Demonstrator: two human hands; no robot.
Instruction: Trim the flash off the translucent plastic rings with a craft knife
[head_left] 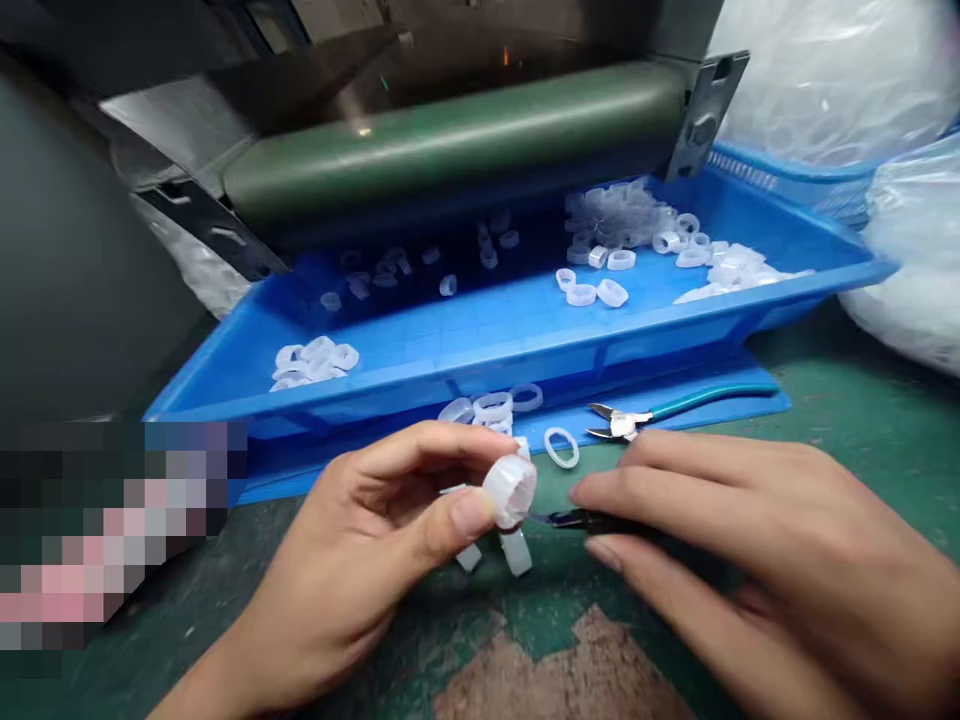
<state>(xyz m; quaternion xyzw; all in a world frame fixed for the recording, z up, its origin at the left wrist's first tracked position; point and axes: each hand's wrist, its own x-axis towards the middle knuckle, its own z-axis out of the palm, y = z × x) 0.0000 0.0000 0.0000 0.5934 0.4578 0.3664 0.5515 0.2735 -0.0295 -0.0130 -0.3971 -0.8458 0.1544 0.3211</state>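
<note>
My left hand (pixel 352 560) pinches a translucent white plastic ring (pixel 510 490) between thumb and fingertips. From the right, my right hand (pixel 742 540) grips a slim black-handled tool with a thin tip (pixel 577 520). That tip reaches the lower right edge of the ring; its exact kind is hard to make out. Several similar plastic rings (pixel 493 405) lie just behind my left hand, and one thin ring (pixel 562 448) is flat between the hands. Beneath the held ring are small white plastic pieces (pixel 516 553). Side cutters (pixel 637 418) with teal handles rest behind my right fingers.
A blue tray (pixel 420 385) spans the far side, with piles of rings (pixel 622 225) inside. Over it hangs a green conveyor roller (pixel 457 145) between metal brackets. Filled clear plastic bags (pixel 840 80) stand at right. The green tabletop (pixel 337 660) has a worn brown patch.
</note>
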